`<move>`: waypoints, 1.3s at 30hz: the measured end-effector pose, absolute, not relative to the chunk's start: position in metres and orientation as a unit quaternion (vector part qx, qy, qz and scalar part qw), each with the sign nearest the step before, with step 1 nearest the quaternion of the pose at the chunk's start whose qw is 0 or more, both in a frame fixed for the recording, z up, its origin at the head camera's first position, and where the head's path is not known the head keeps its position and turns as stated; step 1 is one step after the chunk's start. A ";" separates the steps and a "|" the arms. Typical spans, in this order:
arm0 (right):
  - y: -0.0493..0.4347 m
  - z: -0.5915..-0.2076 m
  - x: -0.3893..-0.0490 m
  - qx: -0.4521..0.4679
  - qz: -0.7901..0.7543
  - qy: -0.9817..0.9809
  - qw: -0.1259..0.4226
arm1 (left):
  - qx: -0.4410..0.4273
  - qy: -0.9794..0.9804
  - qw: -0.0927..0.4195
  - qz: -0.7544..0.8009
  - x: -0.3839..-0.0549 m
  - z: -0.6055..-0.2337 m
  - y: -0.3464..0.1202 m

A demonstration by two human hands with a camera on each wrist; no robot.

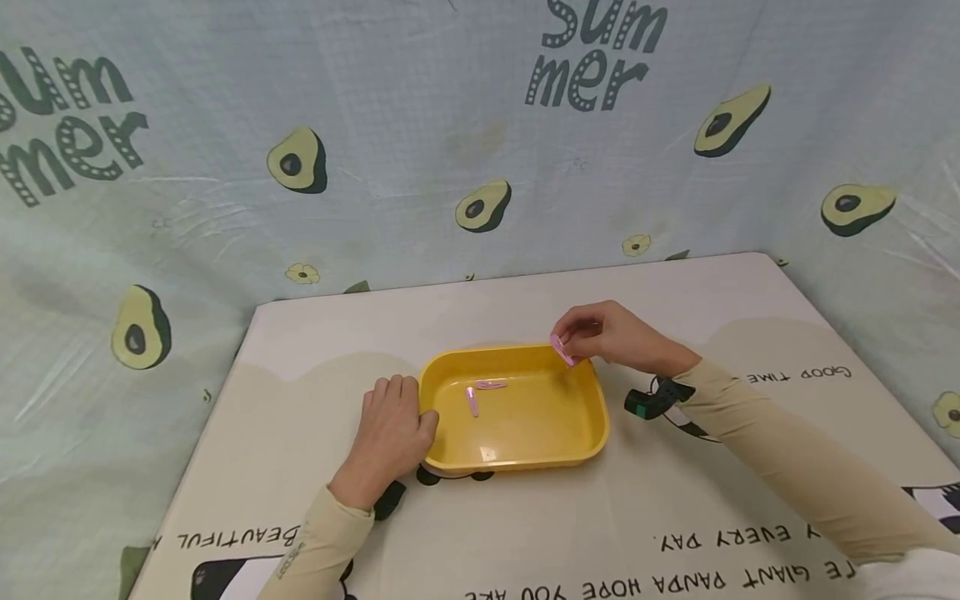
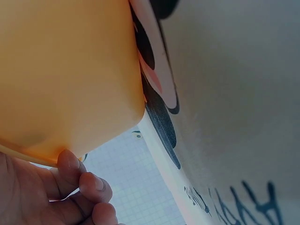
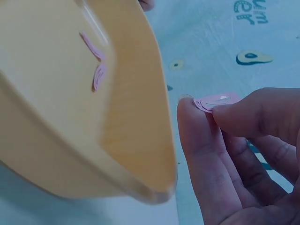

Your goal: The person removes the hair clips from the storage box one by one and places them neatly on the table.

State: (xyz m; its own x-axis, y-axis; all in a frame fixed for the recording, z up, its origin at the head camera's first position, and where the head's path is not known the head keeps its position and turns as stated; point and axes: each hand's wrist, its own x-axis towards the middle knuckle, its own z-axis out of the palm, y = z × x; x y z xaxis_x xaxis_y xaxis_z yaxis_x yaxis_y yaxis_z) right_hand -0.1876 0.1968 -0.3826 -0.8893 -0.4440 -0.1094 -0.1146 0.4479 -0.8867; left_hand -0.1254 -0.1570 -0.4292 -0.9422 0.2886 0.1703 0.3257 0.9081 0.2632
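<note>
A yellow plastic tray [image 1: 525, 454] sits on the table with two pink hair clips inside, one lying flat [image 1: 491, 385] and another [image 1: 472, 402] at an angle to it. My left hand [image 1: 392, 433] grips the tray's left rim, its thumb over the edge; the left wrist view has its curled fingers [image 2: 70, 164] at the rim from below. Above the far right corner of the tray, my right hand [image 1: 611, 337] pinches a third pink hair clip [image 1: 561, 350]. In the right wrist view that hair clip [image 3: 215, 101] is between thumb and index finger.
The table [image 1: 337, 350] carries a printed cover with lettering and panda drawings. Behind it hangs a pale cloth [image 1: 390, 208] printed with avocados and words. A black wrist camera [image 1: 656, 400] is strapped on the right wrist.
</note>
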 end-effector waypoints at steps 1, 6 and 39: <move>0.199 -0.382 -0.187 -0.162 -0.497 0.837 0.162 | -0.157 -0.975 0.064 -0.145 -0.125 -0.429 -0.157; 0.210 -0.381 -0.185 -0.131 -0.481 0.854 0.151 | -0.154 -0.975 0.062 -0.145 -0.125 -0.429 -0.155; 0.294 -0.411 -0.172 -0.027 -0.471 0.878 0.082 | -0.154 -0.977 0.057 -0.138 -0.123 -0.430 -0.154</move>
State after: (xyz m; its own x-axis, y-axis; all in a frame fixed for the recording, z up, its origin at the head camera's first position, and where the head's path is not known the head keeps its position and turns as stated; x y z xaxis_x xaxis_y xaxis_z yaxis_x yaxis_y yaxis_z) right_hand -0.1715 0.2940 -0.4111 -0.9850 -0.1246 -0.1196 0.0309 0.5542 -0.8318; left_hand -0.1226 -0.1535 -0.4300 -0.9460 0.2851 0.1541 0.3167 0.9143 0.2527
